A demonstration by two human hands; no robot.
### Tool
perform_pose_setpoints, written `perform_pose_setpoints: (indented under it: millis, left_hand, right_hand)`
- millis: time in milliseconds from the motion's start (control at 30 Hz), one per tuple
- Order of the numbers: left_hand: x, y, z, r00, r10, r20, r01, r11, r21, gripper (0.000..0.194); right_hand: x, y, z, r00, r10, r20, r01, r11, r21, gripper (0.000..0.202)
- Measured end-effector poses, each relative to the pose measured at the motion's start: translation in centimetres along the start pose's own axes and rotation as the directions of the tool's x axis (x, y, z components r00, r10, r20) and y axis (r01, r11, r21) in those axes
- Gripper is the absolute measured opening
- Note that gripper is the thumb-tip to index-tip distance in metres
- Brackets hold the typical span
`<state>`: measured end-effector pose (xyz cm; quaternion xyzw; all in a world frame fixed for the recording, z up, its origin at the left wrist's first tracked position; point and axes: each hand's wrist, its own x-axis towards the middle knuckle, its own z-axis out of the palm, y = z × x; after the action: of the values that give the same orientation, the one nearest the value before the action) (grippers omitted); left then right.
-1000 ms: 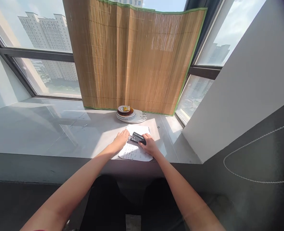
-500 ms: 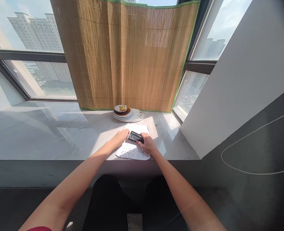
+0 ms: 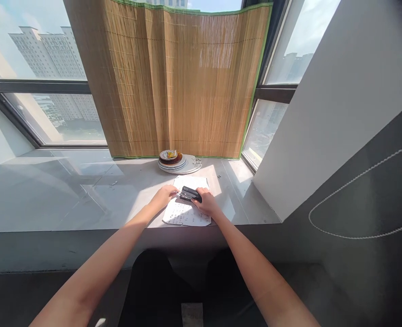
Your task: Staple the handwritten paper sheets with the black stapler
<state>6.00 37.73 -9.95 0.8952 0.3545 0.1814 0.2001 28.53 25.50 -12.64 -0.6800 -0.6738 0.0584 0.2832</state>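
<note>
A black stapler [image 3: 190, 194] is over sheets of paper with handwriting [image 3: 187, 213] on the sill. My right hand [image 3: 206, 201] is closed around the stapler's right end. At the stapler's left end, my left hand [image 3: 165, 196] has its fingers pressed together at the paper's left side; what they pinch, if anything, is too small to make out. Behind the paper stands a stack of plates [image 3: 173, 161], with a small yellow item on the top one.
The pale window sill [image 3: 95, 200] runs along the window. A bamboo blind [image 3: 187, 91] with green edging hangs behind the plates. A white slanted wall [image 3: 310, 113] bounds the right side, where a looped cord [image 3: 344, 190] hangs.
My left hand has shifted slightly left, away from the stapler's end. My right hand still holds the stapler. The whole view has tilted a little.
</note>
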Motion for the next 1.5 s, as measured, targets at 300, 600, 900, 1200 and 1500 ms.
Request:
perform_pose_setpoints:
  millis: [300, 600, 900, 1200, 1500]
  left_hand:
    - [-2.1, 2.8, 3.3, 0.996, -0.087, -0.009, 0.086, 0.993, -0.079, 0.076]
    - [-1.9, 1.6, 0.3, 0.999, -0.021, 0.036, 0.017, 0.993, 0.118, 0.049]
    - [-2.2, -1.7, 0.3, 0.992, -0.085, 0.093, 0.058, 0.964, 0.259, 0.05]
    - [-2.1, -1.3, 0.3, 0.991, -0.108, 0.081, 0.081, 0.956, 0.283, 0.044]
    - [-2.1, -1.6, 0.5, 0.998, -0.066, 0.024, 0.059, 0.973, 0.223, 0.036]
  right_hand:
    - [0.3, 0.7, 0.4, 1.0, -0.009, -0.017, 0.011, 0.997, 0.072, 0.014]
    - [0.2, 1.4, 0.4, 0.999, -0.022, -0.037, 0.029, 0.982, 0.189, 0.013]
    - [0.2, 1.7, 0.5, 0.999, -0.018, -0.04, 0.027, 0.972, 0.233, 0.022]
    - [0.1, 2.3, 0.6, 0.984, 0.051, -0.169, 0.009, 0.942, 0.336, 0.034]
    - [-2.5, 6.1, -1.2, 0.835, 0.327, -0.443, -0.238, 0.94, 0.245, 0.039]
